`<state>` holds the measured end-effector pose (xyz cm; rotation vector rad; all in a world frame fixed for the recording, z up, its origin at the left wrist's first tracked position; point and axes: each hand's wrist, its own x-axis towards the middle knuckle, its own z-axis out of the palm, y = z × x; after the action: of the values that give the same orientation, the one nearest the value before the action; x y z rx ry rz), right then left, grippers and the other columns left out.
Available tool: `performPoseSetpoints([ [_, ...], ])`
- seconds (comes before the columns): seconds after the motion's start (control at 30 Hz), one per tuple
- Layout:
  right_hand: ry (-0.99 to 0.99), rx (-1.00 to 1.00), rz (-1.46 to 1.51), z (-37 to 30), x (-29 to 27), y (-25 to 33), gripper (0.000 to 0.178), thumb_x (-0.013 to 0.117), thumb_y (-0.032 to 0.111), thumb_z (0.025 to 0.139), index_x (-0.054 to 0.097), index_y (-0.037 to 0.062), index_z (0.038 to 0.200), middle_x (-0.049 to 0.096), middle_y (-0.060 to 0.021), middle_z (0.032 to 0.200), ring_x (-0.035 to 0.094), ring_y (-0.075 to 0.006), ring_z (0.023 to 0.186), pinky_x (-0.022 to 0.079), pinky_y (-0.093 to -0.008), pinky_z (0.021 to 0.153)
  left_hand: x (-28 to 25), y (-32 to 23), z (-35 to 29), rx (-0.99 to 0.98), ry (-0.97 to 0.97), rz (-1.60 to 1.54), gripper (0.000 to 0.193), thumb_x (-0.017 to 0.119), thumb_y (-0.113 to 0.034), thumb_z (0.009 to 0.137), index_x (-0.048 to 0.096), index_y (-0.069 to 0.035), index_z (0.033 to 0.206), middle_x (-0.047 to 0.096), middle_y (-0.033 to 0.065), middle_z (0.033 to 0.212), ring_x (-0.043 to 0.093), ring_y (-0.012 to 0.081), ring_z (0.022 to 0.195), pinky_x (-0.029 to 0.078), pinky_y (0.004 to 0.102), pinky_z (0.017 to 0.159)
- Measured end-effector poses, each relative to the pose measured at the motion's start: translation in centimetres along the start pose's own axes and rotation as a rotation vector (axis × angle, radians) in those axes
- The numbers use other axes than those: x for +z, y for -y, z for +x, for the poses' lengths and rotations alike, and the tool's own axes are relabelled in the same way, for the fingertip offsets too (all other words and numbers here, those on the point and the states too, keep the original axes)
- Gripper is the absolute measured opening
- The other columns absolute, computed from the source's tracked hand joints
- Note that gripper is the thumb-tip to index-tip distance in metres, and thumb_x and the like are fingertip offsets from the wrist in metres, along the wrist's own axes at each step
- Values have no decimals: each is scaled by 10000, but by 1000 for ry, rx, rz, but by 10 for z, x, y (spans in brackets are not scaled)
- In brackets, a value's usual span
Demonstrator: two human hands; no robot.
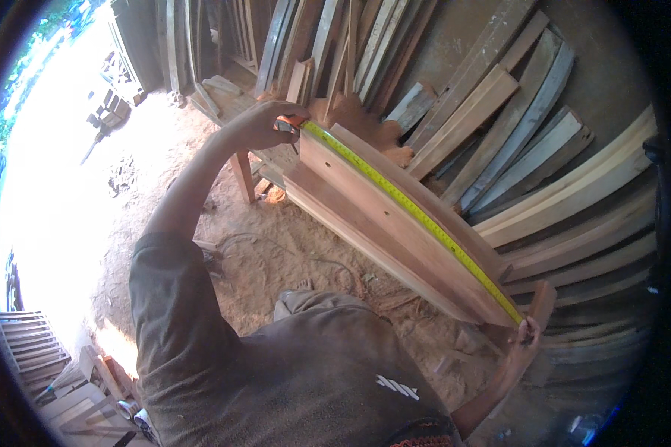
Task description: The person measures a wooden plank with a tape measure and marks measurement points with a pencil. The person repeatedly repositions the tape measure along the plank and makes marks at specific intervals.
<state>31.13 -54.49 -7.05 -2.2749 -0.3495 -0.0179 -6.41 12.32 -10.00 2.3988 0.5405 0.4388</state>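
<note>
Yellow tape-measure blade [417, 213]: along top edge, pale-brown wooden plank [358, 191]. L hand [265, 124]: fingers curled round orange case [291, 120]. R hand [526, 340]: fingers pinching blade end. Best: taut, flush w/ edge.

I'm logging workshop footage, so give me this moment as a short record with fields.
Tape: yellow, stretched along an edge of the board
Board: bare wood, small dark holes
Left hand: holding the orange case at the far end
Right hand: at the tape's near end
Around: planks at far and right sides, brown ground
</note>
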Motion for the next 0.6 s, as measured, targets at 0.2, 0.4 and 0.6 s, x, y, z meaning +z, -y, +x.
performPoseSetpoints([
  [0.2, 15, -54, -10, 3, 4, -16, 303, 659, 311, 1085, 681, 76, 1276, 684, -40, 1199, 649, -160, 1001, 547, -289, 704, 9, -18, -15, 34, -130, 62, 542, 820, -126, 882, 659, -128, 1400, 690, 118, 1383, 653, 320, 1283, 509, 430, 1105],
  [0.4, 24, -119, 77, 14, 10, -42, 270, 655, 291, 1088, 677, 61, 1229, 679, -44, 1176, 651, -144, 963, 543, -269, 669, 41, -70, -26, -11, -379, 77, 454, 781, -136, 922, 680, -143, 1364, 675, 116, 1417, 636, 364, 1313, 512, 477, 1114],
  [0.6, 159, -120, 96, 11, 8, -26, 247, 648, 278, 1094, 670, 72, 1228, 678, -49, 1161, 658, -170, 1026, 565, -304, 776, 114, -166, -41, 140, -491, -10, 333, 769, -99, 911, 709, -65, 1237, 728, 141, 1255, 683, 365, 1182, 533, 467, 1039],
])
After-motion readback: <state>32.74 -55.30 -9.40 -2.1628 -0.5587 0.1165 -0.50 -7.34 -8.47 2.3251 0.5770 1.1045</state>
